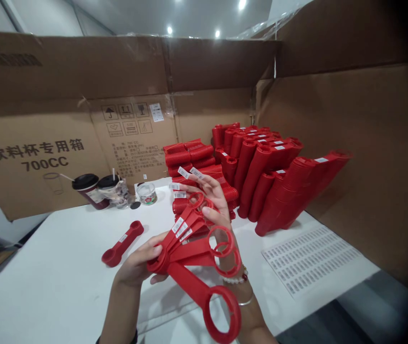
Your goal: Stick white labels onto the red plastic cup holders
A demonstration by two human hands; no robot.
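My left hand (137, 263) grips one end of a fanned bunch of red plastic ring-ended tools (193, 243), several of them bearing small white barcode labels. My right hand (213, 198) is behind the bunch, fingers partly spread and touching the upper tools near their ring ends. One tool (207, 298) sticks out toward me with a large ring. A single red tool (122, 243) with a label lies on the white table (46, 282) to the left of my hands. A bead bracelet and a thin bangle circle my right wrist.
Tall stacks of the same red tools (268, 177) lean against cardboard walls at the back right. A sheet of barcode labels (311, 258) lies on the right. Two lidded drink cups (98, 190) and a small tub (147, 193) stand by the printed cardboard box at the back.
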